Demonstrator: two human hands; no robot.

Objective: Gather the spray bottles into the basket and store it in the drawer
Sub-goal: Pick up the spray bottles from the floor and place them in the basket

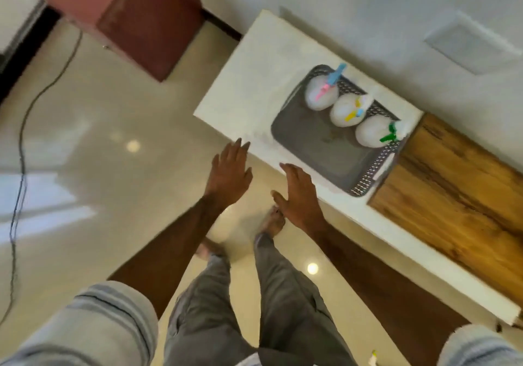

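A grey basket (319, 150) sits on a white counter (249, 82) against the wall, and three white spray bottles stand in a row along its far side: one with a blue and pink nozzle (321, 95), one with a yellow nozzle (348, 109), and one with a green nozzle (373, 133). So the gathering looks finished, and what remains is carrying the basket to a drawer, which I cannot pick out in this view. Both hands reach toward the counter with fingers straight and spread, holding nothing: the left hand (229, 174) hovers over the floor just off the counter's near edge, and the right hand (300, 195) is at that edge, close to the basket's near corner but not touching it. The main risk is the load itself. All three bottles crowd one side, leaving the near half of the basket bare, so a lift by the near rim alone would likely tip the far side down and topple or spill the bottles. The bottles stand upright and unsupported, so a quick swing could knock them into each other. The picture is blurred, suggesting the head is moving fast. A black cable (21, 144) trails across the glossy floor to the left, a trip hazard if the path goes that way.
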